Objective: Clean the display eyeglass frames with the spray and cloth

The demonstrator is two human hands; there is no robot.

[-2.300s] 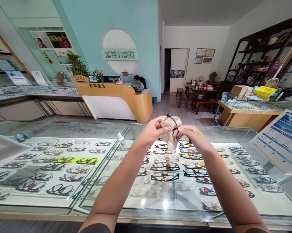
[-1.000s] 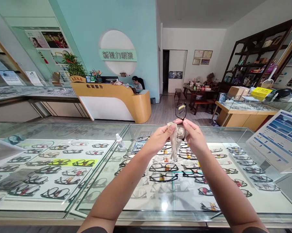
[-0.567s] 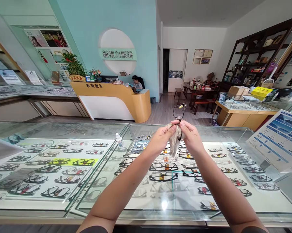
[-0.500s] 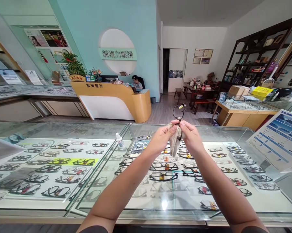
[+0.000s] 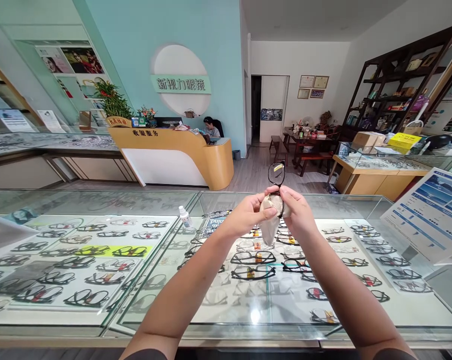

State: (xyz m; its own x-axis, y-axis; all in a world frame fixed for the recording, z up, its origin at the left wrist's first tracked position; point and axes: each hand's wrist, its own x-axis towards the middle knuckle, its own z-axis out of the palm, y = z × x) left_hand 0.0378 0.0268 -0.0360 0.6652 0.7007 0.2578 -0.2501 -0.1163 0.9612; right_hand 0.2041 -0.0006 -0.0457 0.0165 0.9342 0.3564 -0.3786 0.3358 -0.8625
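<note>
Both hands meet above a glass display counter (image 5: 173, 200). My left hand (image 5: 248, 216) pinches a beige cleaning cloth (image 5: 270, 225) that hangs down between the hands. My right hand (image 5: 297, 212) grips a pair of black-framed glasses (image 5: 277, 174) held on end, one lens with a yellow sticker rising above the fingers and the lower lens wrapped in the cloth. Under the glass lie several rows of spectacle frames (image 5: 254, 272).
A small clear bottle (image 5: 185, 217) stands on the counter left of my hands, near a printed packet (image 5: 215, 224). A tilted price sheet (image 5: 428, 215) sits at the right. Across the aisle, a person sits behind a curved yellow reception desk (image 5: 180, 155); more counters and shelves line the right.
The glasses were turned from lying sideways to standing on end, one lens now above the fingers. Since half a second ago my left thumb has shifted slightly over the cloth on the lower lens.
</note>
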